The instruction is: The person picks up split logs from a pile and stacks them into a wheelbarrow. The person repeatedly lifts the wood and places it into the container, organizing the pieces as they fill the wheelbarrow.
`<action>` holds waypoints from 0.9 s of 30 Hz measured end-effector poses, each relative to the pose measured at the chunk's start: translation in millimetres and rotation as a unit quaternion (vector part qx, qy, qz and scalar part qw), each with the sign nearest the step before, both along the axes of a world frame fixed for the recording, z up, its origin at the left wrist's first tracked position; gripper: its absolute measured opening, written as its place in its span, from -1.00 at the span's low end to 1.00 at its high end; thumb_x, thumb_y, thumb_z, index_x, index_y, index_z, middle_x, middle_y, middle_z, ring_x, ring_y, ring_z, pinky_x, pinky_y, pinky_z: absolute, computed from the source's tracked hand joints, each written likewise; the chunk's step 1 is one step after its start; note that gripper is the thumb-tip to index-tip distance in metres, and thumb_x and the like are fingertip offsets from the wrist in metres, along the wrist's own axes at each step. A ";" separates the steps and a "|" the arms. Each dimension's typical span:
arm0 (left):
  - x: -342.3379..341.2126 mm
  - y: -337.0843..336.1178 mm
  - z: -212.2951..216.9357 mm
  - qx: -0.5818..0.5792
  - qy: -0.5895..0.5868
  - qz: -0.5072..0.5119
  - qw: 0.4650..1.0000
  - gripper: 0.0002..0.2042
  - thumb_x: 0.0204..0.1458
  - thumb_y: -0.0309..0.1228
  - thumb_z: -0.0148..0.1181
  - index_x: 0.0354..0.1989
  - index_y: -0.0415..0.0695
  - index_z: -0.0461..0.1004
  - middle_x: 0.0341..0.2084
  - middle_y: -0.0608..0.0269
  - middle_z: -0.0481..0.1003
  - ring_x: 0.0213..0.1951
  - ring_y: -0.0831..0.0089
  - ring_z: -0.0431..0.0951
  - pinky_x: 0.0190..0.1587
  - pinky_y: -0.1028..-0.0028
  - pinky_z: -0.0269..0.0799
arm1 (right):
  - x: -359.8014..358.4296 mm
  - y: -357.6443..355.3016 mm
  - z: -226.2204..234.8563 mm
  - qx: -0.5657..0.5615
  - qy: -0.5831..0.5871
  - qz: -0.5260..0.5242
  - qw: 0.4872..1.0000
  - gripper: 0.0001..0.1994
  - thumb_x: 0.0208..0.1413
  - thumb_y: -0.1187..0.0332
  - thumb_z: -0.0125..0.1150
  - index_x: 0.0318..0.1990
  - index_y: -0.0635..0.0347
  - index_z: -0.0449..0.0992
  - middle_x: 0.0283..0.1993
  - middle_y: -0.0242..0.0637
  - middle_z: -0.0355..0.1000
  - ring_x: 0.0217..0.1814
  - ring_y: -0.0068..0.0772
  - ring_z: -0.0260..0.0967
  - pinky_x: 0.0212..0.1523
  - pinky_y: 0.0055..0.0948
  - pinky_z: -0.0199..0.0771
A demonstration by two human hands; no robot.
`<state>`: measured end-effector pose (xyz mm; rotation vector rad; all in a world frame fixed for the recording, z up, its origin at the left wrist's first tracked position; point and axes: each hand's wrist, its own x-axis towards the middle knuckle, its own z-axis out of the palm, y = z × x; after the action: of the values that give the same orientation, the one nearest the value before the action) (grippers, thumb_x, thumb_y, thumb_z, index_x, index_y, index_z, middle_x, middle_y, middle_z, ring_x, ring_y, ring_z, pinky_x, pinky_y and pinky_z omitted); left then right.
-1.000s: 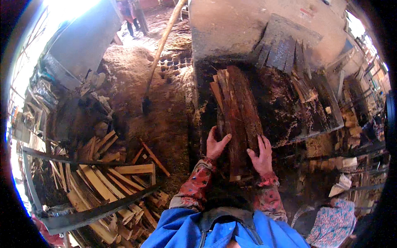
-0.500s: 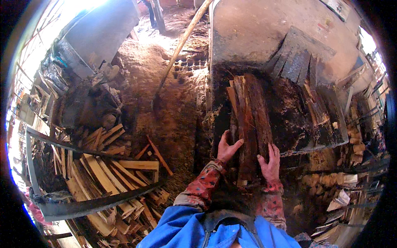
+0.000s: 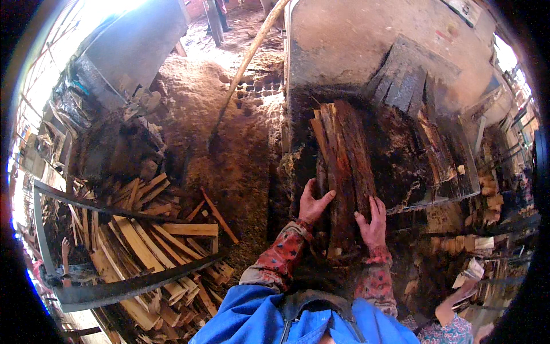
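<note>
A bundle of long bark-covered wood slabs (image 3: 344, 172) lies lengthwise in front of me, its far end on a dark, debris-strewn surface. My left hand (image 3: 314, 203) is at the near left side of the bundle, thumb spread away from the fingers. On the opposite side my right hand (image 3: 373, 225) rests its outstretched fingertips against the outer slab, with the thumb apart. Neither hand wraps round the wood. Whether the left fingers press on the slabs is hard to tell.
At left, a metal rack (image 3: 137, 286) holds split wood pieces (image 3: 143, 243). A long wooden pole (image 3: 246, 66) leans beyond. More slabs (image 3: 435, 146) lie at right. Another person's arm (image 3: 452, 304) reaches in at lower right; another hand (image 3: 65, 247) shows at far left.
Another person's arm with a patterned sleeve has come in at the lower right, and a hand shows at the far left. My hands stay beside the bundle; the view has shifted slightly.
</note>
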<state>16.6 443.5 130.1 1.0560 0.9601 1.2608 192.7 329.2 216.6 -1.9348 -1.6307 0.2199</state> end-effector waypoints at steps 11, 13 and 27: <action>-0.1 -1.9 -3.9 -0.012 -0.051 -0.022 0.998 -0.32 -0.08 -0.33 0.45 0.14 -0.36 0.21 -0.02 0.16 0.42 0.01 0.44 0.40 0.07 0.41 0.34 | 2.2 0.0 -2.4 0.010 0.020 -0.008 1.000 -0.34 0.03 0.10 0.27 0.22 0.31 0.27 0.27 0.05 0.14 0.32 0.12 0.07 0.29 -0.05 0.09; 3.3 -3.5 9.2 -0.023 -0.059 -0.031 0.998 -0.31 -0.08 -0.32 0.45 0.15 -0.36 0.21 0.00 0.15 0.40 0.02 0.42 0.39 0.08 0.41 0.34 | 5.9 -2.1 -5.2 0.031 0.014 -0.012 0.999 -0.34 0.01 0.12 0.30 0.20 0.33 0.28 0.26 0.05 0.16 0.30 0.12 0.08 0.29 -0.05 0.10; 4.1 -5.0 -7.8 -0.006 0.015 -0.012 1.000 -0.30 -0.04 -0.33 0.42 0.23 -0.28 0.18 0.06 0.12 0.36 0.02 0.36 0.41 0.09 0.32 0.38 | 11.3 -8.6 -11.3 0.025 0.002 -0.021 0.999 -0.31 0.01 0.03 0.27 0.22 0.29 0.28 0.25 0.05 0.15 0.29 0.11 0.08 0.28 -0.04 0.10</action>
<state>20.7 438.5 122.3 1.0767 0.9731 1.2224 204.0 320.7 205.3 -1.9282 -1.5765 0.1641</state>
